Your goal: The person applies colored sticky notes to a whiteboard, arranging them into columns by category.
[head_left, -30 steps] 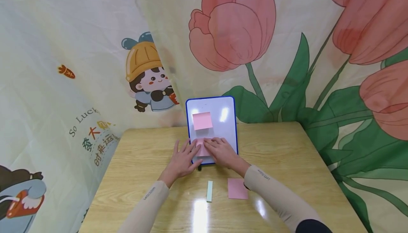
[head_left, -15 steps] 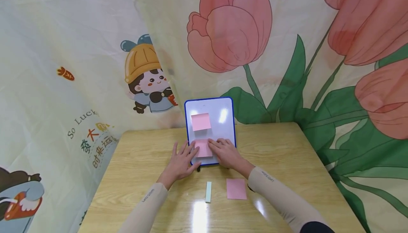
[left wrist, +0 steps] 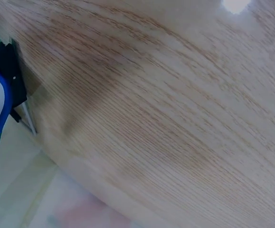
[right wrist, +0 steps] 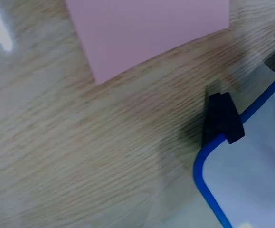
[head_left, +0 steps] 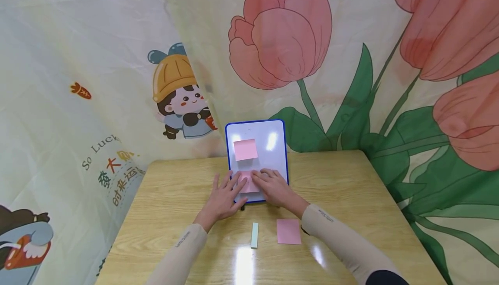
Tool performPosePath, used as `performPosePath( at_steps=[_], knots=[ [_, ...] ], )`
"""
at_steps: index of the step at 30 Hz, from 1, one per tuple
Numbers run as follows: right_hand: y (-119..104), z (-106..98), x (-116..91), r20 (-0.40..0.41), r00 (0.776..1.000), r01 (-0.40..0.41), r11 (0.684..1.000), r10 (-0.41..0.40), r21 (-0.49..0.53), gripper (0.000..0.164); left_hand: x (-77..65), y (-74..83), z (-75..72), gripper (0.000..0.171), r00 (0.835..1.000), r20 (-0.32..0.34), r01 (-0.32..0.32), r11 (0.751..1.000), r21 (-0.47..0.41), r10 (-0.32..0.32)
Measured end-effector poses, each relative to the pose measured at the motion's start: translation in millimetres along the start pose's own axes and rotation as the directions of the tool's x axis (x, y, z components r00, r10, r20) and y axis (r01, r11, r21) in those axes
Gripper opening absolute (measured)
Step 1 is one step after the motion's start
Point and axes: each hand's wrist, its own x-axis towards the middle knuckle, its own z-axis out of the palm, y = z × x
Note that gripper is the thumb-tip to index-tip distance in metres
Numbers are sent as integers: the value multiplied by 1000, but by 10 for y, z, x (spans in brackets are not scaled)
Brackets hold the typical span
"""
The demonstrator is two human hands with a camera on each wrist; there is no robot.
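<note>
A small whiteboard (head_left: 270, 159) with a blue frame stands propped at the back of the table. Two pink sticky notes are on it: an upper note (head_left: 245, 150) and a lower note (head_left: 249, 186). My left hand (head_left: 220, 199), fingers spread, has its fingertips on the left part of the lower note. From the other side, my right hand (head_left: 276, 189) presses its extended fingertips on that note's right part, covering some of it. In the right wrist view, a black clip (right wrist: 222, 118) grips the whiteboard's edge; another black clip (left wrist: 11, 71) shows in the left wrist view.
On the wooden table (head_left: 179, 181), a pink square of sticky notes (head_left: 289, 231) lies near my right sleeve. Left of it is a narrow pale green strip (head_left: 254, 235). A printed cloth (head_left: 351, 116) with tulips hangs behind the table.
My right fingertips slid right along the lower note, then came back slightly left. The left fingertips have moved a little further onto the note. The head view has shifted slightly.
</note>
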Motion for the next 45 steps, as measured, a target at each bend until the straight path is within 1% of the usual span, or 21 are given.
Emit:
performPosePath(
  at_steps=[3,6,10,12,15,19,24,28,32,34,38,40,42,45],
  knots=[
    [-27,11,34,32,999,21,1000,-21,5,60,24,15,12,67,1000,21,-4,1000,3,4],
    [-53,22,58,58,998,35,999,-34,-25,66,45,27,26,67,1000,23,-9,1000,-6,9],
    [-64,28,69,77,996,43,997,-38,-60,67,59,29,28,67,1000,16,-8,1000,-7,8],
    [-55,30,62,94,995,44,996,-37,-73,67,61,24,19,68,1000,28,-4,1000,7,4],
    [-37,29,40,110,994,40,996,-31,-85,66,52,7,9,68,999,32,-2,1000,3,2],
    [0,30,-6,83,996,35,996,-28,-85,62,25,-8,1,69,1000,25,2,1000,-17,-2],
    [53,62,-64,46,998,36,995,-31,-90,61,-3,-28,17,69,1000,21,1,1000,-8,-1],
    [75,69,-105,51,998,26,996,-22,-80,63,-17,-39,17,70,999,36,17,1000,-9,-17],
    [77,57,-143,59,998,13,997,-8,-76,65,-31,-38,7,69,999,38,30,999,-25,-29],
    [81,51,-168,45,999,11,997,-7,-75,65,-41,-37,8,68,999,37,32,999,-34,-31],
    [103,56,-244,-34,999,-1,1000,1,-15,58,-92,-36,8,66,999,30,41,998,-57,-39],
    [124,69,-295,-85,996,-17,999,19,28,55,-139,-35,-1,64,999,5,41,996,-84,-41],
    [150,75,-359,-147,988,-31,997,41,66,54,-197,-38,-12,62,999,-21,42,992,-119,-45],
    [191,68,-468,-224,972,-52,995,71,87,60,-300,-55,-32,58,995,-74,45,982,-181,-60]
  ],
)
